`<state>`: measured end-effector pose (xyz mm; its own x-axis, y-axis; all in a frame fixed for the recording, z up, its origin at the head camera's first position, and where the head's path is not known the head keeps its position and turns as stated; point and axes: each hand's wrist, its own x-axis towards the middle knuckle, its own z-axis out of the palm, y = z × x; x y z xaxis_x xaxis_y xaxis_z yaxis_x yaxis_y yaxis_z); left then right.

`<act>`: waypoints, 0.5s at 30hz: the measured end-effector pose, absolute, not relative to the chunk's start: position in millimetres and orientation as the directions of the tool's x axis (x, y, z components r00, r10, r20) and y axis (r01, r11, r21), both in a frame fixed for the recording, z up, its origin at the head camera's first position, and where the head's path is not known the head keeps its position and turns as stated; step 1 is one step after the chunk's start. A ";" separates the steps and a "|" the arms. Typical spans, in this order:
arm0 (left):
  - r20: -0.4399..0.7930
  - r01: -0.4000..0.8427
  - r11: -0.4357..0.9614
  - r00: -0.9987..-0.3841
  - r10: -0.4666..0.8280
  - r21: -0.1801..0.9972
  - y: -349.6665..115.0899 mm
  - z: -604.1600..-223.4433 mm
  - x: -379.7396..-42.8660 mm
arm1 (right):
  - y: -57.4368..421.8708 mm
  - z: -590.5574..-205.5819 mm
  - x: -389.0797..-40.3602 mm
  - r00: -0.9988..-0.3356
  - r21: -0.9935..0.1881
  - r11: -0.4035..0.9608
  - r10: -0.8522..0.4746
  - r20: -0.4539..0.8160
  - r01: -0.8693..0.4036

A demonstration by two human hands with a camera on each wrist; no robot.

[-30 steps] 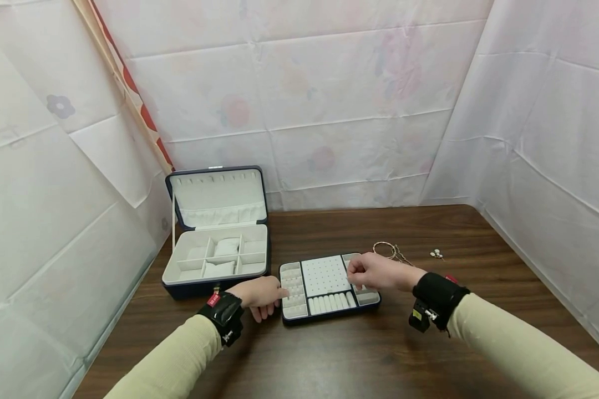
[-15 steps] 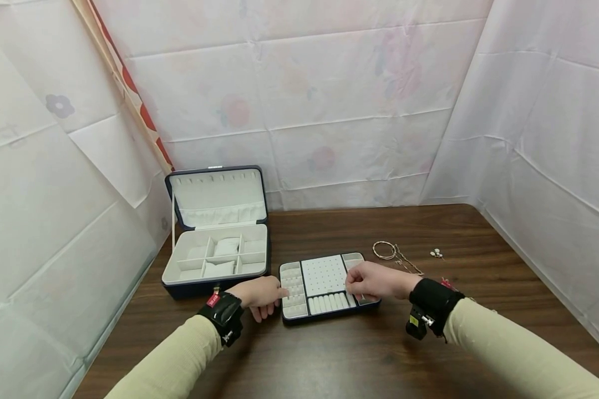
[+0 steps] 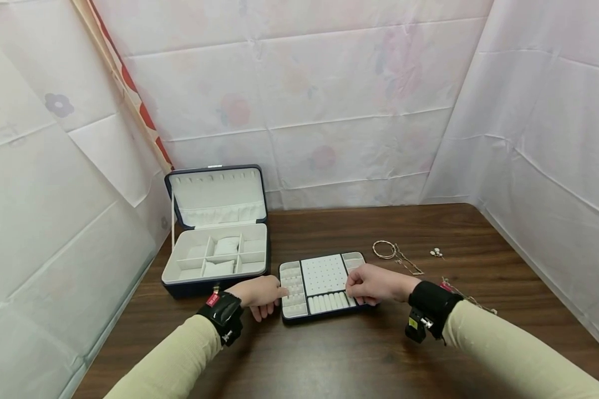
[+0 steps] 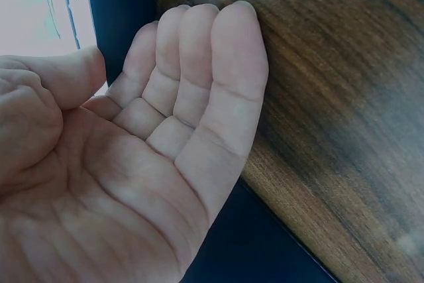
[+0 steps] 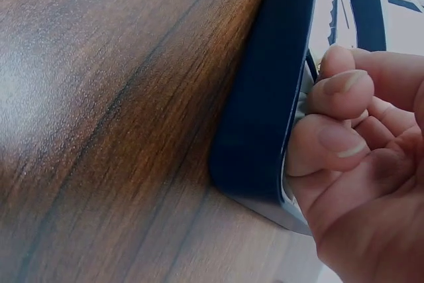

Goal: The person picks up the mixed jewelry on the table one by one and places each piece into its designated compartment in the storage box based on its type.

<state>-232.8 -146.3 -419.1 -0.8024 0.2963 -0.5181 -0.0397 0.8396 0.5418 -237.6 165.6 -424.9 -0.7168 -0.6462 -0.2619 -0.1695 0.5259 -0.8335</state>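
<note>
My left hand (image 3: 259,293) lies at the left end of a navy jewellery tray (image 3: 292,319). Its thumb (image 4: 83,81) reaches over the rim, and the other fingers (image 4: 238,51) extend nearly straight beside the tray's outer wall. My right hand (image 3: 376,285) is over the tray's right part, by the right end of the white ring rolls (image 3: 326,302). Its thumb and forefinger pinch a tiny gold-coloured piece (image 5: 319,67), mostly hidden by the fingertips; its kind cannot be told. The remaining right fingers are bent and rest at the tray's edge. A white pegboard panel (image 3: 324,275) fills the tray's middle.
An open navy jewellery box (image 3: 204,288) with white compartments and two cushions stands at the left. Right of the tray lie a gold bangle (image 3: 384,250), a chain (image 3: 410,265), several small white-and-gold pieces (image 3: 436,252) and another chain (image 3: 471,300), partly behind the right wrist.
My right hand has moved slightly down and left and lowered to the ring rolls, uncovering more of the bangle and the chains. The left hand has stayed still.
</note>
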 end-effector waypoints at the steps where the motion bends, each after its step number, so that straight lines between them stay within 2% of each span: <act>1: -0.517 -0.040 0.838 -0.803 0.297 0.544 -146.7 -419.6 -232.8 | 165.6 -424.9 -237.5 -0.718 -0.833 0.528 -0.644 -0.265 -0.166; 15: -0.522 -0.043 0.844 -0.802 0.290 0.535 -147.7 -418.6 -233.8 | 163.4 -421.6 -236.8 -0.750 -0.804 0.578 -0.592 -0.295 -0.140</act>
